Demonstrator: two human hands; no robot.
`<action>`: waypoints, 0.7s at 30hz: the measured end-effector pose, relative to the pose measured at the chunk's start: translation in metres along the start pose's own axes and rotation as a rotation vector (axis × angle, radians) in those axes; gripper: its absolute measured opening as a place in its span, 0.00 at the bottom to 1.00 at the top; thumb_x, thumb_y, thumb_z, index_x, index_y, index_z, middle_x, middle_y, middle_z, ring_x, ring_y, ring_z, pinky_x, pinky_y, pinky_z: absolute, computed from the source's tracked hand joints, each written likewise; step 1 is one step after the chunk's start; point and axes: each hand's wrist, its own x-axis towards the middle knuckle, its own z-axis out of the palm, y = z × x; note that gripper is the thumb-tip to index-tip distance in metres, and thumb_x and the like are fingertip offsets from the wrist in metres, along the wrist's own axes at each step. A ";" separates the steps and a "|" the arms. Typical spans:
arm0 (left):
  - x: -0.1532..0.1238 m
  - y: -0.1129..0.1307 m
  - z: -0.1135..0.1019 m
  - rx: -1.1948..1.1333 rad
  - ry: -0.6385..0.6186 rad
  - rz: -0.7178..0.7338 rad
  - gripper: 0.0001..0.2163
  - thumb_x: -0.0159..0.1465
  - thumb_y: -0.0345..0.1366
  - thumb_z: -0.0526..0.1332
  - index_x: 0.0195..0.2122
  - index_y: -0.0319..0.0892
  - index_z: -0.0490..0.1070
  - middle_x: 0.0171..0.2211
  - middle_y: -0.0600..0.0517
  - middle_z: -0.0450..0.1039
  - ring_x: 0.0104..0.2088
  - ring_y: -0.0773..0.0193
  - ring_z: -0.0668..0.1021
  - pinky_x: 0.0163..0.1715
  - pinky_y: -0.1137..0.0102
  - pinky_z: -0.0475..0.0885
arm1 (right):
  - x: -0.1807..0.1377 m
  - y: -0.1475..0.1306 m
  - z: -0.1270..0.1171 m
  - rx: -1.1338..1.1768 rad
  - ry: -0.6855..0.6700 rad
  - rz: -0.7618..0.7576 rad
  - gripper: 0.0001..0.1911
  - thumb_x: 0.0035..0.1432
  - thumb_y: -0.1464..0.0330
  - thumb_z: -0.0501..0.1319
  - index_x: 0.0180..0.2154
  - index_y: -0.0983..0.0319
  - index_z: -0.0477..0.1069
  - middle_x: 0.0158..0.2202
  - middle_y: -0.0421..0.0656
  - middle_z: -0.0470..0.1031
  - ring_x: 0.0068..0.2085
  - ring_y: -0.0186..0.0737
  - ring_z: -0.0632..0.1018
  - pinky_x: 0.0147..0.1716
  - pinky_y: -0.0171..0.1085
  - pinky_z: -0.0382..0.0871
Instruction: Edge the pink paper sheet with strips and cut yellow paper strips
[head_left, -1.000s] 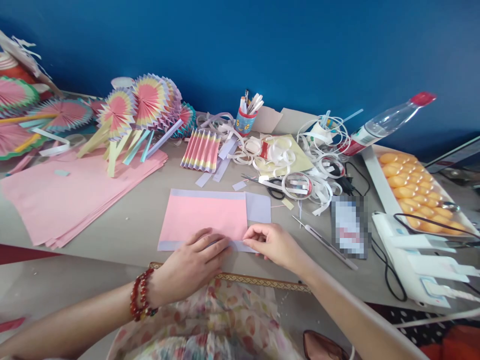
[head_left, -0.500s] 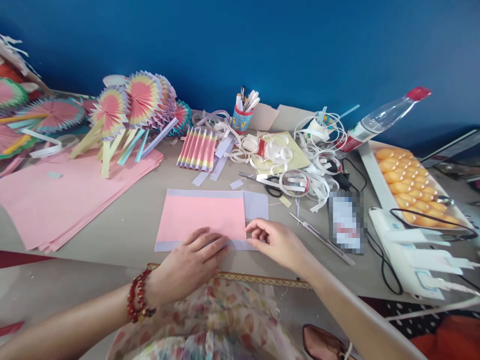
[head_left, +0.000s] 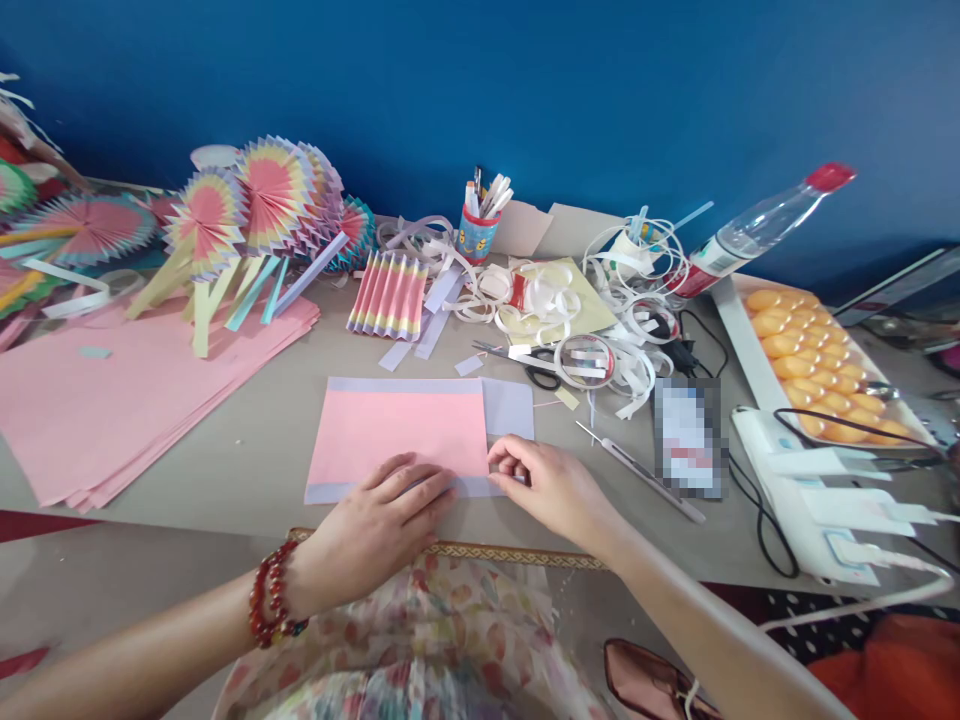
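1. One pink rectangular paper sheet with lavender edges [head_left: 397,430] lies flat on the grey desk [head_left: 247,450], just beyond both hands.
2. The left hand [head_left: 375,520] presses on its near edge, fingers flat, grip apart.
3. The right hand [head_left: 551,485] meets the sheet's near right corner, grip pinched together on that edge.

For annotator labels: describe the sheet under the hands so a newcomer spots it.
On the grey table, nearest the front edge, lies one pink sheet, left hand flat on it, right hand pinching its near edge. Unlike the plain pink stack to its left, it has lavender borders.
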 end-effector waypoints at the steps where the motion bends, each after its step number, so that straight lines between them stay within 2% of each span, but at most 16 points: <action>1: 0.000 0.000 0.000 -0.002 -0.001 0.000 0.16 0.71 0.40 0.54 0.58 0.44 0.66 0.61 0.50 0.65 0.60 0.54 0.66 0.64 0.54 0.55 | 0.000 0.000 0.000 -0.003 -0.003 0.004 0.06 0.55 0.71 0.62 0.36 0.56 0.70 0.30 0.35 0.76 0.30 0.33 0.74 0.30 0.31 0.61; 15: 0.001 0.002 0.000 0.038 0.007 0.003 0.16 0.70 0.39 0.55 0.57 0.44 0.68 0.61 0.49 0.64 0.60 0.55 0.67 0.64 0.54 0.56 | -0.003 0.000 0.003 -0.056 0.025 -0.017 0.05 0.57 0.70 0.61 0.37 0.56 0.69 0.31 0.35 0.76 0.31 0.33 0.75 0.31 0.31 0.62; 21: -0.001 -0.002 -0.007 0.117 -0.073 0.121 0.17 0.68 0.37 0.58 0.58 0.43 0.68 0.67 0.50 0.56 0.62 0.50 0.63 0.64 0.50 0.54 | -0.003 0.005 0.003 -0.080 0.047 -0.049 0.06 0.57 0.70 0.63 0.38 0.57 0.69 0.33 0.36 0.75 0.32 0.33 0.75 0.30 0.31 0.63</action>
